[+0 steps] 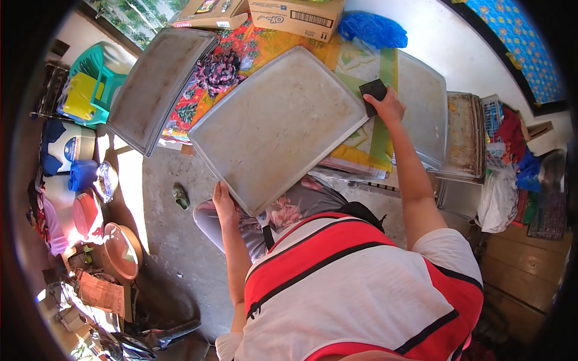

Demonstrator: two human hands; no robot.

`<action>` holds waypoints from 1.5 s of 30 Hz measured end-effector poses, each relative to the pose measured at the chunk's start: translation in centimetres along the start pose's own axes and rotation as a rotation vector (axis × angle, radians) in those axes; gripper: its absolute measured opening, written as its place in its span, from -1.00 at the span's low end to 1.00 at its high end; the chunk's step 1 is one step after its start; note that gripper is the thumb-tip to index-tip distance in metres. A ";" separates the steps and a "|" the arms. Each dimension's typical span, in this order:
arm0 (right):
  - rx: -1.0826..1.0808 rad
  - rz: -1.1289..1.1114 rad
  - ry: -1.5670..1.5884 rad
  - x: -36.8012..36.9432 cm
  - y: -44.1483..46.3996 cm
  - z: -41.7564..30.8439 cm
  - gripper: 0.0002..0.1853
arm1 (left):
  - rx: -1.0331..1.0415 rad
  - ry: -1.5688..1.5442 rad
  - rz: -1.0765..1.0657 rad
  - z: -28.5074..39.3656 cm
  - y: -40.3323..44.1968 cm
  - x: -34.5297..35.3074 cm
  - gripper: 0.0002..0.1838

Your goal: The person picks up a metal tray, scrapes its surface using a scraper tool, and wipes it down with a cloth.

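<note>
A large grey metal baking tray [280, 126] lies tilted across the table edge and my lap, its flat surface marked with brownish stains. At its near-left edge, my left hand [224, 207] grips the rim, fingers partly hidden by the tray. My right hand [390, 107] is closed on a black rectangular pad [374, 96] at the tray's right corner. To the left, a stack of similar baking trays [162, 84] juts past the table edge. More trays [421, 105] are piled on the right, beside a browner, stained stack [463, 132].
A bunched dark patterned cloth [218, 72] rests on the flowered tablecloth [250, 41]. Cardboard boxes [295, 19] and a blue plastic bag [373, 30] stand at the back. A green chair [99, 75] is at left, and a sandal [180, 196] lies on the floor.
</note>
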State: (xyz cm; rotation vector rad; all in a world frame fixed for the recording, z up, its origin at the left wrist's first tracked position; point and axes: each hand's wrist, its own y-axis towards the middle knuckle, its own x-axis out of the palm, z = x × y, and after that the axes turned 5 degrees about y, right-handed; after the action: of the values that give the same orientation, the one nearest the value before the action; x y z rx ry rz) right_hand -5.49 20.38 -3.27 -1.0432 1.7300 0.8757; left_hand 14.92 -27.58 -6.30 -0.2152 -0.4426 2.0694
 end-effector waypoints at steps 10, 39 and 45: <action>-0.053 0.024 0.046 -0.3 -2.4 -2.7 -0.18 | -0.033 0.044 0.015 0.2 -0.1 -0.1 -0.72; -0.233 -0.053 -0.358 -1.6 -0.6 -7.3 -0.21 | -0.010 0.047 0.017 -0.8 0.2 -0.3 -0.63; -0.201 -0.133 -0.247 -0.5 -0.8 -8.3 -0.19 | -0.036 0.043 0.016 -0.4 0.0 -0.2 -0.66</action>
State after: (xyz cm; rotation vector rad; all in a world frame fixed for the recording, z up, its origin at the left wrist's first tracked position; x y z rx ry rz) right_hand -7.40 12.87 -0.06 -1.1163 1.3733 1.0617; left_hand 15.18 -27.69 -6.68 -0.2858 -0.4536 2.0699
